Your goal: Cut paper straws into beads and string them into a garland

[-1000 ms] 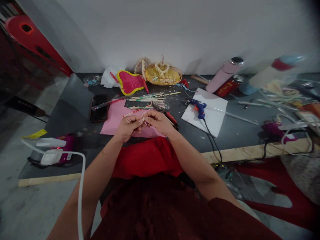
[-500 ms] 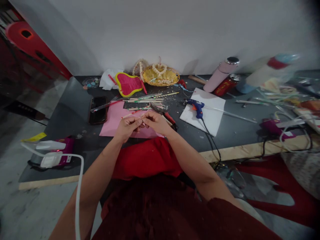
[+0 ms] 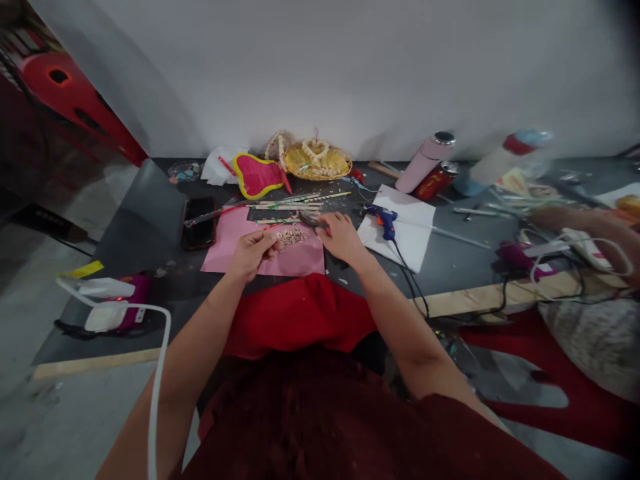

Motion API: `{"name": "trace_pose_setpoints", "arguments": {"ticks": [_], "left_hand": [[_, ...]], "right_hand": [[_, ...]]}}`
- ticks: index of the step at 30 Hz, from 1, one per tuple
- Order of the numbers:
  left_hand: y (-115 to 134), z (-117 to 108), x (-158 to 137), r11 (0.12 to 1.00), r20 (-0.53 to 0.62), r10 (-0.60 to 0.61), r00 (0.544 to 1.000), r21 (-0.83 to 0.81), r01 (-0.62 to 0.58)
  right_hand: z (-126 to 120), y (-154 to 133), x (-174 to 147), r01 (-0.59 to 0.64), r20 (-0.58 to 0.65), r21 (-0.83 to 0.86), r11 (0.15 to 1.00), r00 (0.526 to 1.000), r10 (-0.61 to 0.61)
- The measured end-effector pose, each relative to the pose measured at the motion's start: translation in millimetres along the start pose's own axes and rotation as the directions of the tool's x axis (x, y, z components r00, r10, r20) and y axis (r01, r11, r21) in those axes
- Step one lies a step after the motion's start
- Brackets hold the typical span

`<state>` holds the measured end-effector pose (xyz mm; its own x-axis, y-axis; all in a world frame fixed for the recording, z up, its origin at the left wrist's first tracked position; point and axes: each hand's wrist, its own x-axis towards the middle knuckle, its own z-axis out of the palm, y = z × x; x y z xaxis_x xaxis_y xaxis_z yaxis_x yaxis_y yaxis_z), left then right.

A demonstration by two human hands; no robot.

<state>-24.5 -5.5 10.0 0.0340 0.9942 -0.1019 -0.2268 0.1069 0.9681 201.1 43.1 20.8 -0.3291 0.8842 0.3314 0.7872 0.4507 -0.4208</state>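
Note:
My left hand (image 3: 254, 255) is closed in a pinch over the pink paper (image 3: 227, 247); whatever lies between its fingertips is too small to make out. Beside those fingertips, a patch of small pale cut pieces (image 3: 293, 236) is spread on the paper. My right hand (image 3: 341, 236) is wrapped around the red handles of a pair of pliers (image 3: 306, 219), whose dark head points left toward several thin printed sticks (image 3: 280, 205). Most of the handles are hidden under the palm.
Behind the sticks are a pink-and-yellow shaped board (image 3: 259, 175) and a yellow basket (image 3: 320, 167). A phone (image 3: 199, 223) lies left. To the right are a blue glue gun (image 3: 383, 219) on white board, a pink flask (image 3: 425, 163), a red can (image 3: 437, 180) and another person's arm (image 3: 575, 223).
My hands have parted. The right one has moved right and taken hold of the pliers, uncovering the small pieces. Another person's arm has come in at the right.

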Motion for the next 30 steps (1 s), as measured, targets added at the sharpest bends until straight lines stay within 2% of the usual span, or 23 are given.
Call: {"name": "trace_pose_setpoints", "arguments": {"ticks": [1,3,5,11,13,15,17,18,19,20,21,23,24,25,27,30], "left_hand": [[-0.4,0.1,0.1,1.000,-0.002,0.003,1.000,-0.008,-0.003],[-1.9,-0.2,0.7,1.000,-0.006,0.006,1.000,-0.022,-0.006],[-3.9,-0.8,1.6,0.999,-0.004,0.004,1.000,-0.038,-0.004],[-5.1,-4.2,4.8,0.994,-0.042,0.012,0.999,-0.110,-0.016],[-4.4,-5.8,5.3,0.992,-0.046,0.010,0.999,-0.121,-0.016],[-4.0,-7.1,5.5,0.992,-0.037,0.010,0.999,-0.128,-0.014],[-3.8,-7.7,5.6,0.991,-0.034,0.014,0.999,-0.134,-0.019],[-3.8,-7.7,5.6,0.990,-0.037,0.018,0.999,-0.138,-0.023],[-3.6,-7.5,5.7,0.990,-0.043,0.020,0.999,-0.142,-0.026],[-3.2,-7.2,5.7,0.988,-0.051,0.020,0.998,-0.149,-0.027],[-2.8,-6.9,5.8,0.987,-0.059,0.017,0.998,-0.159,-0.026],[-1.9,-6.4,5.9,0.983,-0.068,0.001,0.998,-0.185,-0.013],[-1.4,-6.2,6.0,0.981,-0.072,-0.012,0.997,-0.196,-0.002],[-1.1,-6.2,6.1,0.979,-0.073,-0.027,0.997,-0.205,0.011],[-0.8,-6.1,6.2,0.977,-0.072,-0.049,0.996,-0.213,0.033],[-0.3,-5.4,5.8,0.975,-0.065,-0.059,0.996,-0.219,0.043]], "right_hand": [[-2.4,4.4,-3.9,-0.021,0.035,-0.124,0.992,0.999,0.026],[-3.7,9.7,-11.3,-0.043,0.120,-0.269,0.962,0.990,0.078],[-1.3,10.6,-16.0,-0.050,0.172,-0.336,0.941,0.978,0.114],[10.7,6.0,-10.8,-0.043,0.208,-0.426,0.904,0.967,0.144],[10.2,8.4,-7.2,-0.045,0.195,-0.404,0.914,0.972,0.134],[5.8,12.2,-4.3,-0.088,0.131,-0.315,0.945,0.982,0.135],[-0.9,14.5,-2.2,-0.190,0.017,-0.104,0.976,0.981,0.193],[-3.8,14.1,-1.4,-0.250,-0.027,0.065,0.966,0.967,0.252],[-5.8,12.4,-0.7,-0.302,-0.004,0.278,0.912,0.949,0.316],[-6.5,9.5,-0.3,-0.340,0.056,0.506,0.793,0.930,0.363],[-5.6,5.5,-0.1,-0.372,0.158,0.693,0.618,0.915,0.372],[0.0,-3.9,-0.7,-0.385,0.298,0.877,0.286,0.905,0.304],[4.0,-8.4,-1.5,-0.414,0.360,0.894,0.173,0.892,0.272],[8.0,-12.3,-2.6,-0.477,0.447,0.874,0.099,0.866,0.224],[13.9,-17.4,-5.5,-0.499,0.492,0.866,-0.023,0.845,0.208],[13.9,-19.8,-10.2,-0.496,0.504,0.864,-0.086,0.844,0.182]]}}
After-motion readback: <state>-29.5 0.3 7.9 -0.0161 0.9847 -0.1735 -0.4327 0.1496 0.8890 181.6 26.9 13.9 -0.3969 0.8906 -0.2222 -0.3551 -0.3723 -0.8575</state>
